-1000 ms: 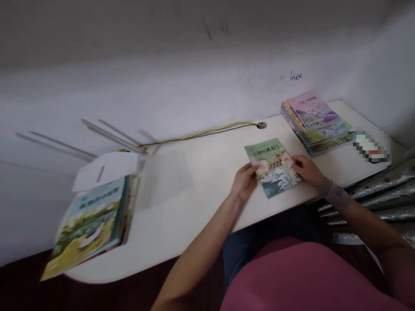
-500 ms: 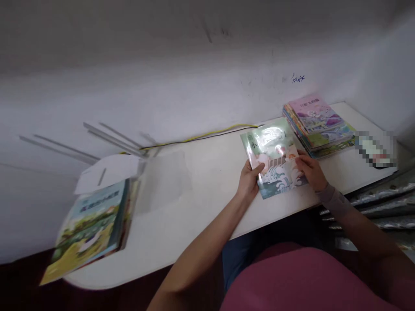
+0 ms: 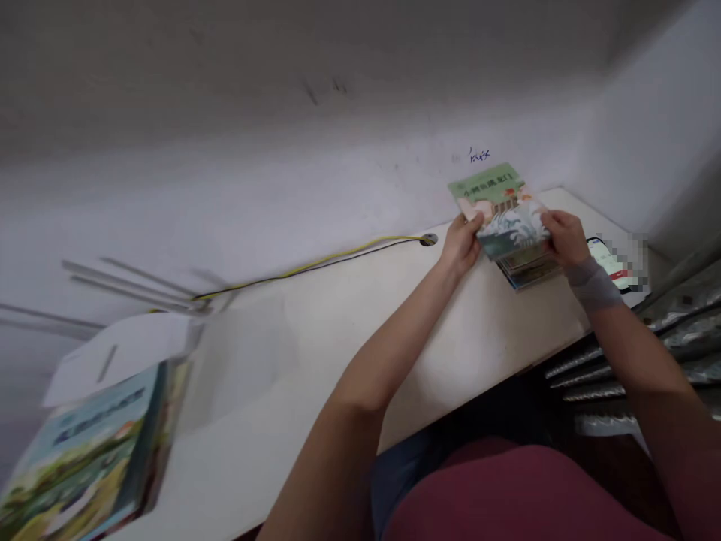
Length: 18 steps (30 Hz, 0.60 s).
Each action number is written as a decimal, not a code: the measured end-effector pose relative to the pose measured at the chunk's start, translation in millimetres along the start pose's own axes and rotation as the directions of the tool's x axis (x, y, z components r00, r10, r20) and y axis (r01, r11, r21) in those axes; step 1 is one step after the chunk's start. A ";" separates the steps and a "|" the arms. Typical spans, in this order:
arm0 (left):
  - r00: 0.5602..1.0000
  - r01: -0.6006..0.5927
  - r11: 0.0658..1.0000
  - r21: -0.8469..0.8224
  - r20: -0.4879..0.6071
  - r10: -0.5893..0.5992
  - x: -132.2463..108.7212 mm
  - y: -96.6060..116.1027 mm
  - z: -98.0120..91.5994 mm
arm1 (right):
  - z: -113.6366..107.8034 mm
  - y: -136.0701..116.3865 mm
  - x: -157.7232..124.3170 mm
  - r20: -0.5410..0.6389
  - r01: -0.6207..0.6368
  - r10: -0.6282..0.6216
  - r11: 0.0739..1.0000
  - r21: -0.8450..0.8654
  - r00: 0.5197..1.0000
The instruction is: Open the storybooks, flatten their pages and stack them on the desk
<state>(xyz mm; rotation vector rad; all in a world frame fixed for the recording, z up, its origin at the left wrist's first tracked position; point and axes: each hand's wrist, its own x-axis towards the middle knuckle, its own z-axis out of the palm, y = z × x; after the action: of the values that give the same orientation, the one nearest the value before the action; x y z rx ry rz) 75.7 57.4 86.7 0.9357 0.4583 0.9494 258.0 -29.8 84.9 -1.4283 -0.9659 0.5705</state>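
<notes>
Head view, from where I stood: the person held a green picture book [image 3: 499, 212] up in both hands, over the far right end of the worktop [image 3: 338, 361]. Its long axis ran away from the person, tilted a little to the left, with the title edge pointing toward the white wall [image 3: 282, 203] and the wave-printed lower cover nearest the body. The left hand [image 3: 460, 244] gripped the book's left side, its fingers [image 3: 472, 222] closed on the edge. The right hand [image 3: 566, 239] gripped the opposite side, its fingers [image 3: 550, 222] curled over the edge, and a grey wrist support [image 3: 594, 285] wrapped that wrist. Neither hand had let go. Directly below the book lay a stack of books [image 3: 526, 274], though I could not tell whether they touched. A pixelated phone [image 3: 611, 263] lay just right of the stack. A yellow-and-black cable [image 3: 315, 264] ran along the wall to a grommet [image 3: 429, 240], and another thick book [image 3: 84, 458] sat at the worktop's near left end beside white paper [image 3: 113, 353].
</notes>
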 end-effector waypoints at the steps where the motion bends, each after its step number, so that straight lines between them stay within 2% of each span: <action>1: 1.000 -0.022 0.992 0.123 0.015 0.020 11.6 -4.4 5.7 | -4.7 2.4 18.8 -0.020 -0.004 0.004 1.000 -0.022 1.000; 2: 0.999 -0.042 0.955 0.292 0.021 0.038 21.2 -9.6 9.8 | -8.7 5.5 35.8 -0.049 -0.012 0.009 0.998 -0.061 0.999; 4: 0.997 -0.069 0.798 0.599 0.022 0.069 34.8 -21.2 13.7 | -14.8 13.0 62.4 -0.050 -0.024 0.011 0.965 -0.261 0.999; 6: 0.995 -0.075 0.645 0.761 0.019 0.093 41.7 -32.7 14.4 | -19.1 20.7 77.9 -0.043 -0.041 0.025 0.894 -0.446 0.999; 9: 0.992 -0.088 0.541 0.837 0.026 0.122 42.7 -47.8 15.8 | -24.1 29.4 85.0 -0.044 -0.054 0.035 0.805 -0.591 0.998; 14: 0.982 -0.099 0.405 0.909 0.024 0.186 32.4 -66.6 19.6 | -25.9 31.3 78.6 -0.037 -0.013 -0.027 0.617 -0.787 0.999; 15: 0.980 -0.098 0.375 0.922 0.024 0.196 30.4 -69.2 19.4 | -25.0 30.7 77.3 -0.035 -0.014 -0.028 0.551 -0.834 0.999; 18: 0.979 -0.096 0.257 0.961 0.045 0.198 27.5 -74.2 18.2 | -21.4 28.6 76.4 -0.002 -0.007 0.018 0.280 -0.960 1.000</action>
<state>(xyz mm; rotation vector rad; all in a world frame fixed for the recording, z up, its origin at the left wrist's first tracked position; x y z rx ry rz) 138.9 53.5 35.8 2.1303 1.1224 0.8190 322.0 24.5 75.7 -2.5397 -1.4108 -0.1351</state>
